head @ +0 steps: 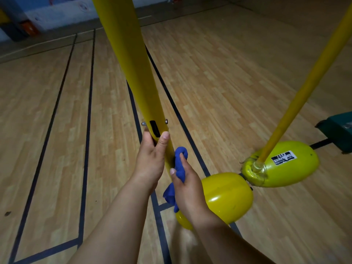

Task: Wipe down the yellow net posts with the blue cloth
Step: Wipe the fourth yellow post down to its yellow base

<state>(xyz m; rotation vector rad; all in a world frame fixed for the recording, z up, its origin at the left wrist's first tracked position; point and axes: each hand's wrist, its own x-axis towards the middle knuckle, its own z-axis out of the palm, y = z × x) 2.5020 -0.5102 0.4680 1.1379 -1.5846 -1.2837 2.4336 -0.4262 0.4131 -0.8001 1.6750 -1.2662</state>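
Observation:
A thick yellow net post [131, 61] rises through the middle of the view from its rounded yellow base [226, 195]. My left hand [152, 161] grips the post just below a black slot and two bolts. My right hand [185, 184] holds the bunched blue cloth [180, 168] against the right side of the post, low down near the base. A second, thinner yellow post [297, 96] slants up at the right from its own yellow base [285, 164], which carries a black and white label.
The floor is light wood with black court lines [86, 119]. A dark green box [339, 130] sits at the right edge behind the second base. Blue and white padding lines the far wall [53, 14].

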